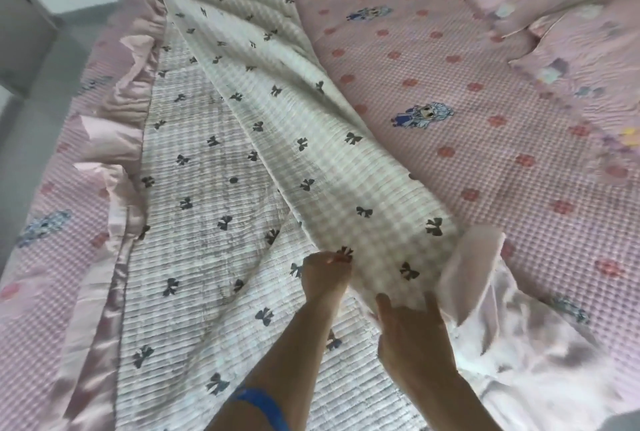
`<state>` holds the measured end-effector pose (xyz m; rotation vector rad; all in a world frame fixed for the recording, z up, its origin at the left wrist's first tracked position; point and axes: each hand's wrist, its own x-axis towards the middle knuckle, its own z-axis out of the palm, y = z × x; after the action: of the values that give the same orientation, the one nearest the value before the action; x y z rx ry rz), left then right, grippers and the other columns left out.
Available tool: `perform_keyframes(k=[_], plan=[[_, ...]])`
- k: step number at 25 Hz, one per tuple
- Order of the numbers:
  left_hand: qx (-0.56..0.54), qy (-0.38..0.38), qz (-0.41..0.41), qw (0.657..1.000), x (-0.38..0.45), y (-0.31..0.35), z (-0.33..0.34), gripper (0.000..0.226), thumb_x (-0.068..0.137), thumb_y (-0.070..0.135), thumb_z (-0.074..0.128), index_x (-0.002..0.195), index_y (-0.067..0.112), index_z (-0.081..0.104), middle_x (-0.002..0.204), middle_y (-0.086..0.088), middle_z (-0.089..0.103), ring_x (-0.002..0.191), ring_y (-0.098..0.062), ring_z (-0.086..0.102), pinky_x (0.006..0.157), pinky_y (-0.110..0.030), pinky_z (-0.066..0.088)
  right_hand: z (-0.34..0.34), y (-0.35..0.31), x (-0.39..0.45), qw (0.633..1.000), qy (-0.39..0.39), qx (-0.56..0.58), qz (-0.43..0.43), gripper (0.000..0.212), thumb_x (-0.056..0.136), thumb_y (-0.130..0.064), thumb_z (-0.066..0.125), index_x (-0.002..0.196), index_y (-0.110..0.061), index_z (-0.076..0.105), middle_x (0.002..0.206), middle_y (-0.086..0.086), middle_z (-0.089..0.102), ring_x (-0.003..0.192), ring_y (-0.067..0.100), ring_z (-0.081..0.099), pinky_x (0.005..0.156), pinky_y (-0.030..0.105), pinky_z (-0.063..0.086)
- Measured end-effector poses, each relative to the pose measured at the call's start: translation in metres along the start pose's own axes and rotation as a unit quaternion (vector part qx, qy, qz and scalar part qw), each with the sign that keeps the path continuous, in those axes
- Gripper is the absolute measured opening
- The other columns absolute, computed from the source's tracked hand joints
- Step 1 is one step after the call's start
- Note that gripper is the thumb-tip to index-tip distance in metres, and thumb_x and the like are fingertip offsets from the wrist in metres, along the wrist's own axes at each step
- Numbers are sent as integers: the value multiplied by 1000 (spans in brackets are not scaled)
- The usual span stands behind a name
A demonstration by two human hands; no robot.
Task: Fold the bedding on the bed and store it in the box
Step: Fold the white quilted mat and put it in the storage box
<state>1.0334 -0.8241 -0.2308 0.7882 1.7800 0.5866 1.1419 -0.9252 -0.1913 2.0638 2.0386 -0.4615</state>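
Pink gingham bed sheet with red flowers and cartoon figures across the whole view. Nearest, at 6 o'clock, a blue band on the left forearm. Left hand with fingers curled, pinching the folded edge of the bow-print quilt; right hand just beside it, thumb and fingers gripping the same lifted corner by the pink ruffle. Quilt's long axis from 6 toward 11 o'clock, one long side folded over. Farthest, at 1 o'clock, pink pillows. Box not seen.
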Motion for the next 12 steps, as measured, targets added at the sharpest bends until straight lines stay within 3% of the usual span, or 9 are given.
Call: perform_keyframes(k=[1, 2, 4, 6, 8, 10, 11, 12], plan=[[-4, 26, 12, 1000, -8, -6, -21, 23, 77, 3, 71, 66, 23, 73, 67, 5, 73, 65, -13, 69, 59, -29, 58, 0, -23, -20, 999, 15, 31, 4, 40, 67, -15, 79, 101, -14, 58, 62, 3, 66, 56, 20, 68, 88, 47, 49], [5, 39, 26, 999, -18, -12, -46, 26, 79, 2, 64, 68, 24, 74, 68, 6, 72, 64, -12, 69, 53, -27, 54, -7, -49, -40, 998, 5, 67, 8, 43, 68, -15, 78, 104, -12, 55, 66, 4, 66, 61, 22, 70, 75, 41, 52], [30, 46, 67, 996, -43, -29, -109, 31, 79, 2, 52, 77, 23, 75, 76, 8, 73, 69, -12, 69, 52, -22, 49, -16, -113, -75, 992, -73, 101, 28, 42, 90, -20, 56, 128, -15, 38, 94, 3, 66, 94, 22, 70, 76, 35, 49], [79, 57, 96, 991, -60, -58, -187, 30, 81, 1, 51, 80, 21, 74, 80, 9, 71, 72, -11, 66, 56, -17, 45, -8, -185, -108, 987, -76, 136, 31, 47, 96, -21, 47, 139, -17, 28, 114, 2, 64, 108, 24, 65, 83, 35, 47], [119, 73, 112, 984, -63, -92, -259, 27, 79, 4, 52, 79, 23, 71, 83, 8, 70, 78, -10, 63, 62, -16, 45, 7, -259, -137, 984, -89, 152, 32, 55, 89, -26, 61, 137, -14, 37, 107, 7, 68, 97, 25, 69, 79, 38, 52], [134, 87, 132, 978, -60, -128, -336, 22, 72, 15, 50, 76, 25, 69, 91, 9, 72, 83, -7, 65, 67, -17, 49, 23, -334, -160, 982, -90, 167, 23, 80, 47, -39, 91, 115, -8, 64, 66, 10, 66, 55, 20, 68, 48, 35, 53], [128, 98, 133, 978, -54, -145, -366, 20, 72, 17, 51, 77, 26, 68, 92, 9, 73, 83, -8, 66, 68, -21, 52, 34, -367, -165, 981, -84, 176, 10, 89, 34, -41, 93, 112, -4, 68, 58, 10, 63, 47, 18, 65, 42, 33, 50], [124, 104, 125, 979, -48, -161, -388, 18, 75, 13, 53, 77, 25, 67, 91, 7, 72, 83, -11, 66, 68, -25, 52, 47, -394, -171, 976, -96, 197, -10, 94, 47, -41, 90, 126, -1, 60, 69, 12, 68, 58, 19, 69, 51, 33, 54]])
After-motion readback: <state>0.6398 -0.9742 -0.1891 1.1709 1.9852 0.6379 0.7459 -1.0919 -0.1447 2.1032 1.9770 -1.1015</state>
